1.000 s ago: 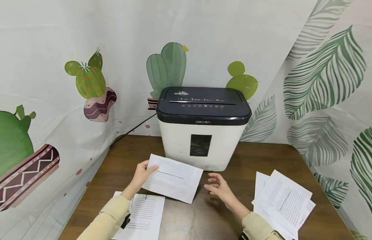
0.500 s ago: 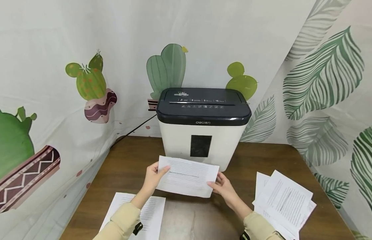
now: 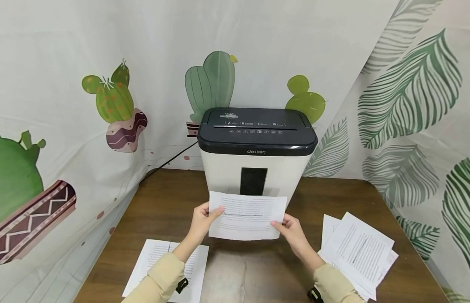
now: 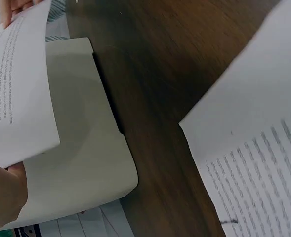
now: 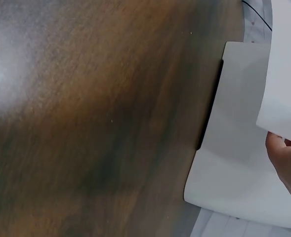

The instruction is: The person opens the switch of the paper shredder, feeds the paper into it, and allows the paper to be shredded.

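Pinching opposite ends of the sheet (image 3: 248, 218) in left hand (image 3: 201, 219) and right hand (image 3: 293, 233), hold level and taut before the shredder (image 3: 223, 170), near back edge of desk (image 3: 333, 191).

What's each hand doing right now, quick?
Left hand: holding one end of the printed sheet.
Right hand: holding the other end of that printed sheet.

Held sheet (image 3: 247, 216) levelled, shifted right, right grip (image 3: 293, 235) joined
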A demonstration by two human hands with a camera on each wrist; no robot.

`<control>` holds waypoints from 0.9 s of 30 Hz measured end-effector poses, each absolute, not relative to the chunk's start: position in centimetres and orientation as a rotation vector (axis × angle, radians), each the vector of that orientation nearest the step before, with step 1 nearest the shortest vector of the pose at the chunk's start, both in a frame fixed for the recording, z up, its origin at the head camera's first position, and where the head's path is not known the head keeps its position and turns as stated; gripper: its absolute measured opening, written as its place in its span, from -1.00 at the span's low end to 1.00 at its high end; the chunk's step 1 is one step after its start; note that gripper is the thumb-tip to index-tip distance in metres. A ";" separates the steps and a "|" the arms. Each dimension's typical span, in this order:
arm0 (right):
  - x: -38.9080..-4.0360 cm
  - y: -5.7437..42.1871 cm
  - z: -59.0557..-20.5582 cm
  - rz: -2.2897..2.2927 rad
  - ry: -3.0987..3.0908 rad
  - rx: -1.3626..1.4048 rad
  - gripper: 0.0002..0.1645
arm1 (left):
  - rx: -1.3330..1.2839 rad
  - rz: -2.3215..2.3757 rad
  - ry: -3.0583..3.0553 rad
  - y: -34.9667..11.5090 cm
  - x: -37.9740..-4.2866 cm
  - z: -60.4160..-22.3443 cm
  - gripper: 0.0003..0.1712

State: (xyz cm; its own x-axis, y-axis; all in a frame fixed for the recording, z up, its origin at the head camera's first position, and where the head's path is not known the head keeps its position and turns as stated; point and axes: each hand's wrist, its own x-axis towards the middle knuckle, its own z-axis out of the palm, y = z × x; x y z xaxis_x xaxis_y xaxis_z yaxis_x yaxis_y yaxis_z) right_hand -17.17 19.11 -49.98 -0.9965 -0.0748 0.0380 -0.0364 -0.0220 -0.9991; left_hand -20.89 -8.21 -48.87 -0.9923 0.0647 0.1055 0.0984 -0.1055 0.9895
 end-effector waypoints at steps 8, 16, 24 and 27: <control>-17.3 19.6 -49.3 -2.293 2.278 -0.146 -0.71 | -0.311 -2.182 -2.253 -8.6 -20.8 -48.8 -0.68; -17.4 20.2 -48.1 -2.183 2.418 -0.294 -0.67 | -0.526 -1.993 -2.338 -9.4 -21.4 -47.5 -0.76; -17.7 20.6 -45.8 -2.058 2.643 -0.314 -0.79 | -0.542 -1.893 -2.402 -10.1 -21.9 -45.1 -0.75; -17.9 20.8 -45.0 -2.008 2.727 -0.328 -0.87 | -0.551 -1.856 -2.413 -10.4 -22.1 -44.2 -0.75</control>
